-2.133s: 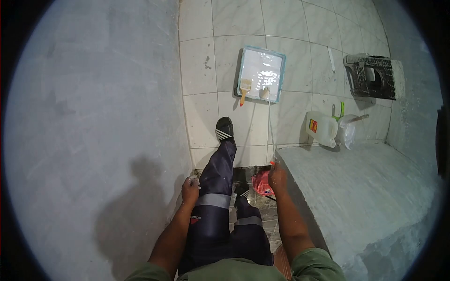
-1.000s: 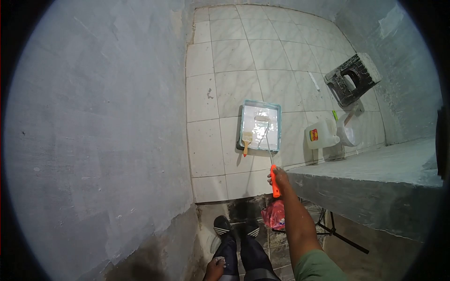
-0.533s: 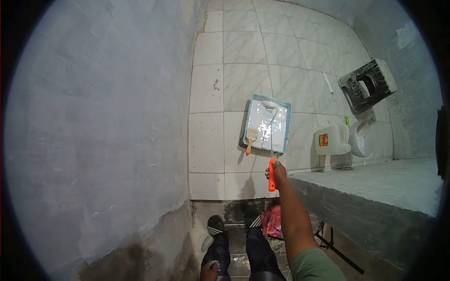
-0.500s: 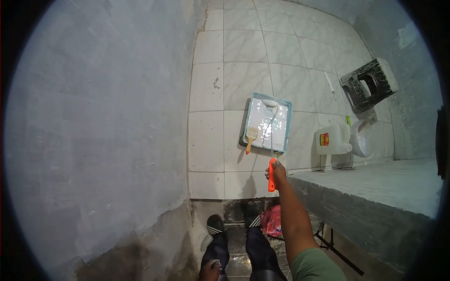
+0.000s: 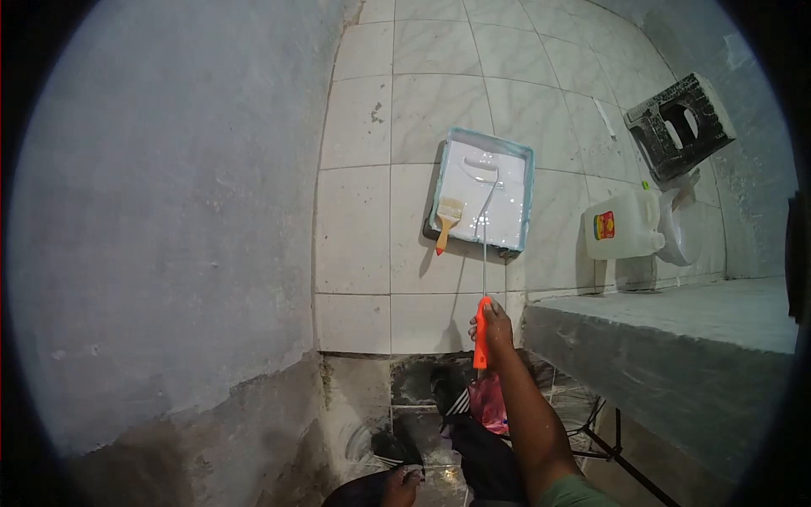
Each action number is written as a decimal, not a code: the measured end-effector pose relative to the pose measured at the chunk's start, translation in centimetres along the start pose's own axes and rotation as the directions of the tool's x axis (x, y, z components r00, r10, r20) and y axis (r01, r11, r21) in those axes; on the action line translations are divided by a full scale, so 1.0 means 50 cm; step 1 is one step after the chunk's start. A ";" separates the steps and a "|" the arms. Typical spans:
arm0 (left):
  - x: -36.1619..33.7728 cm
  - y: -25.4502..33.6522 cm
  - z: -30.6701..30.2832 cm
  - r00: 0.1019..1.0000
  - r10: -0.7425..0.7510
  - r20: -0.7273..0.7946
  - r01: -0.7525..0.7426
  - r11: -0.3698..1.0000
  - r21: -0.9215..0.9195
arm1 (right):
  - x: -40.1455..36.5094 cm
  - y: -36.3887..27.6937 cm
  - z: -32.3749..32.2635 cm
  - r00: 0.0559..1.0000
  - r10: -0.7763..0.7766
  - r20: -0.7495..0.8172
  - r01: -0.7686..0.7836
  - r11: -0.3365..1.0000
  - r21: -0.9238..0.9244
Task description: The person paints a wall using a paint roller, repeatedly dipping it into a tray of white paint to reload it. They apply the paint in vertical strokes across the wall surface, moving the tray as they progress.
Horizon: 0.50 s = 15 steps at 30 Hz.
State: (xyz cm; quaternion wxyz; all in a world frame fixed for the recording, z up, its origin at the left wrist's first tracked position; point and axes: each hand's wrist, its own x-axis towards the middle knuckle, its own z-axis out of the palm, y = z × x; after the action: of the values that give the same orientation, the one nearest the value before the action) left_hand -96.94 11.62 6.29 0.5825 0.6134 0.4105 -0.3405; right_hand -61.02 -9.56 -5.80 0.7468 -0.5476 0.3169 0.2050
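My right hand (image 5: 492,328) is closed round the orange handle of a paint roller (image 5: 481,338). The roller's thin metal rod runs up to its head, which lies in white paint in a blue-rimmed tray (image 5: 530,198) on the tiled floor. Across the tray's lower left edge rests a flat brush (image 5: 447,222) with a wooden handle. Low in the view, my left hand (image 5: 402,486) is near my left leg with its fingers curled; what it holds, if anything, is too small to make out.
A black and white stool (image 5: 680,127), a white jug (image 5: 621,226) and a white container (image 5: 678,228) stand at the right. Below them is a grey ledge (image 5: 659,338). A pink bag (image 5: 487,404) lies by my right foot, near black stand legs. A grey wall (image 5: 169,211) rises at the left.
The roller head has shifted slightly within the tray, towards its left. My left foot and leg have moved back and down. The whole view has shifted a little.
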 end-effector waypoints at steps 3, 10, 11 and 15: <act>0.047 0.014 -0.017 0.996 -0.085 0.020 0.087 0.989 -0.123 | 0.054 0.011 0.036 0.998 -0.066 0.009 0.065 0.996 0.055; 0.268 0.073 0.006 0.964 0.258 0.060 -0.265 0.947 0.185 | 0.059 0.062 0.054 0.993 -0.121 0.020 0.121 0.993 -0.004; 0.285 0.080 0.014 0.957 0.284 0.064 -0.291 0.945 0.151 | 0.072 0.066 0.049 0.992 -0.123 0.035 0.123 0.992 -0.013; 0.317 0.164 0.036 0.785 0.600 0.154 -0.618 0.776 0.125 | 0.099 0.034 0.071 0.982 -0.168 0.085 0.166 0.986 0.032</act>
State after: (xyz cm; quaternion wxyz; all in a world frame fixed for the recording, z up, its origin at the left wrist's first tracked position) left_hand -82.61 11.66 -4.52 0.6281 0.7413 0.1284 -0.1989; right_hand -57.72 -5.87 -9.73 0.7812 -0.5535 0.2394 0.1616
